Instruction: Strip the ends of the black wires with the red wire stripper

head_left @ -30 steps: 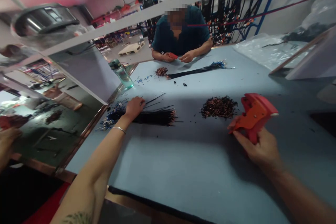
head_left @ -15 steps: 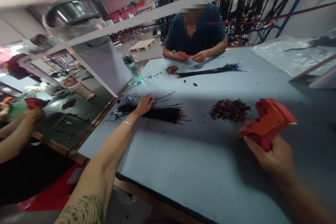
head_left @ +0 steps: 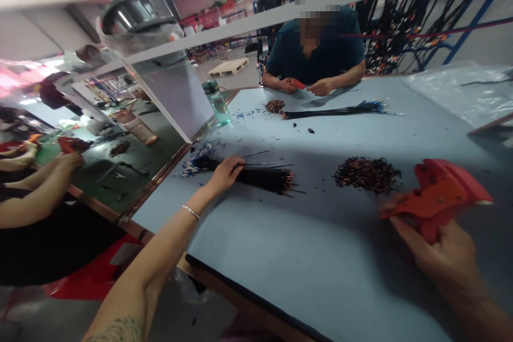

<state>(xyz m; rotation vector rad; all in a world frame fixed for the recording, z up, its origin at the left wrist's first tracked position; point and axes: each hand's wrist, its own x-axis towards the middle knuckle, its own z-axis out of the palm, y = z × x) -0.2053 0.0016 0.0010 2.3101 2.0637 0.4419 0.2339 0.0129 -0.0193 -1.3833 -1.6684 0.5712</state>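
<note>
In the head view, little is changing besides the camera's turning: the left hand (head_left: 225, 175) is staying over the black wires (head_left: 266, 178) lying on the table (head_left: 320, 262), suggesting the same handling is continuing. Its fingers are curling onto them; whether they are gripping one, I cannot tell. The right hand (head_left: 451, 251) is grasping a red tool (head_left: 436, 197) beside a pile of scraps (head_left: 366, 175). A bottle (head_left: 219, 107) is standing near the left edge, its contents unclear.

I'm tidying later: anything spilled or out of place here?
Yes: tiny blue bits lie strewn beside the bottle, not heaped like the brown pile. By the left hand, a few wires lie askew to the black bundle.
</note>
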